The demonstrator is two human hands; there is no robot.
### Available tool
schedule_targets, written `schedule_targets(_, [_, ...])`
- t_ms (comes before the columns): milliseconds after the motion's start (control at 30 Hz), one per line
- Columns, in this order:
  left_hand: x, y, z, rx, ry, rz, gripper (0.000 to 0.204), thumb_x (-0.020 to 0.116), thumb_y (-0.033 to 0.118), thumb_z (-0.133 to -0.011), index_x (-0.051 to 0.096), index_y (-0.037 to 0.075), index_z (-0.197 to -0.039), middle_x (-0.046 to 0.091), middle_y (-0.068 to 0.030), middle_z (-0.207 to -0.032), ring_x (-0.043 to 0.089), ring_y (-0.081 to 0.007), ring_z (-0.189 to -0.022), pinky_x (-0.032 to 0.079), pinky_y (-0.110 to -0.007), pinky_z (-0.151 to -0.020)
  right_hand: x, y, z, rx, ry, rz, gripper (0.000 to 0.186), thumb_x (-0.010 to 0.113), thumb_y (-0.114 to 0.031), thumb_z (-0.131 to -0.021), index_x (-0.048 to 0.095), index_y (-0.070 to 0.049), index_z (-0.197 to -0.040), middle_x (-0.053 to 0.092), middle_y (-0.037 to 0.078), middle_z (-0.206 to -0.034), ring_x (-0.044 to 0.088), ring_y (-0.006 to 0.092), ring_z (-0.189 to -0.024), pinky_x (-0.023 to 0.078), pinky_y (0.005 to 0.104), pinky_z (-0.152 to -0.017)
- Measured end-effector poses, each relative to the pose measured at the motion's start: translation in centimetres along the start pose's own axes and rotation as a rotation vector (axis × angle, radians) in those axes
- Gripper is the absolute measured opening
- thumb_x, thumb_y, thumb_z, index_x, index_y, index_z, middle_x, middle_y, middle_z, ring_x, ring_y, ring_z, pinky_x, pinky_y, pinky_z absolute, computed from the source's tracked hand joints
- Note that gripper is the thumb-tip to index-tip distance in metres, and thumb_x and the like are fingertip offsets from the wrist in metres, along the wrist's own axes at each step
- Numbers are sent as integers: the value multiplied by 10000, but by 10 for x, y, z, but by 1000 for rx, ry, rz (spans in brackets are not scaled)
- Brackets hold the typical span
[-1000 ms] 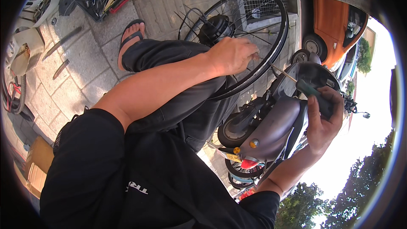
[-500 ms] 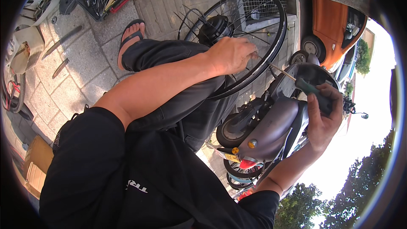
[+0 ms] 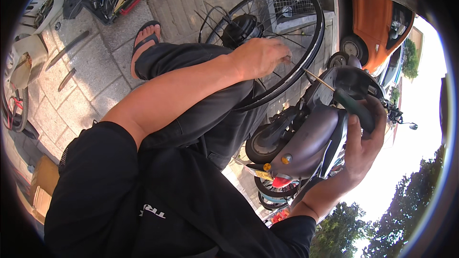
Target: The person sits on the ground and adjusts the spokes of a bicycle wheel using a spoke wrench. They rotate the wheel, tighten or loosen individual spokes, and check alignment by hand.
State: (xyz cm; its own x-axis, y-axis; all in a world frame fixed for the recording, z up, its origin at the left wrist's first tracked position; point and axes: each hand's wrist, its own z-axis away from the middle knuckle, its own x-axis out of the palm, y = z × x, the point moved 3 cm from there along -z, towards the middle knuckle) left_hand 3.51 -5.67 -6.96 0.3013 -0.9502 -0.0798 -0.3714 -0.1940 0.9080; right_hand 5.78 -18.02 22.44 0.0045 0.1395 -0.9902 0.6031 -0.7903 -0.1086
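Note:
A spoked wheel with a black rim stands tilted beside my knee, and its bulky black hub shows past my left wrist. My left hand is over the spokes, inside the rim. Its fingers are curled and pressed together; their tips are blurred, and what they pinch is hidden. On the right, my right hand is closed around the dark green handle of a screwdriver. The screwdriver's thin shaft points left, and its tip meets the outer side of the rim.
An open toolbox full of hand tools lies at the upper left, with two flat dark strips on the paving nearby. A grey scooter stands close beyond the wheel. Farther off is an orange car. A cardboard box sits at lower left.
The screwdriver handle has tilted slightly as my right hand shifted a little to the left and down. My left hand stays at the spokes with only slight movement.

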Motion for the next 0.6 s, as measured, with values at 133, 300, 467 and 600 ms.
schedule_targets(133, [1,2,0,-29,-10,-25,116,646,88,-942,706,75,-1040,708,-103,-1021,706,-348,-951,595,-438,-799,-4,10,9,-77,-33,-29,376,682,-230,-1052,608,-20,-1355,686,62,-996,620,141,-860,519,274,-787])
schedule_targets(300, [2,2,-1,-41,-25,-35,133,640,93,-937,708,78,-1051,708,-106,-1022,705,-345,-971,591,-440,-810,-2,11,10,313,-54,-43,414,685,-238,-1037,592,-9,-1368,668,113,-1156,620,187,-1059,487,316,-937])
schedule_targets(467, [1,4,-2,-56,-13,-26,147,646,91,-927,705,69,-1060,710,-110,-1027,705,-352,-974,591,-449,-815,-5,5,5,44,-22,-80,409,722,-250,-1010,627,-12,-1329,693,120,-1144,647,203,-1068,508,334,-927])
schedule_targets(600, [0,1,-1,-69,-4,-52,160,643,81,-918,701,61,-1066,710,-112,-1029,704,-356,-974,591,-452,-817,-2,14,2,202,-48,-3,463,705,-220,-1016,559,-14,-1405,667,99,-1118,624,173,-1006,499,314,-908])
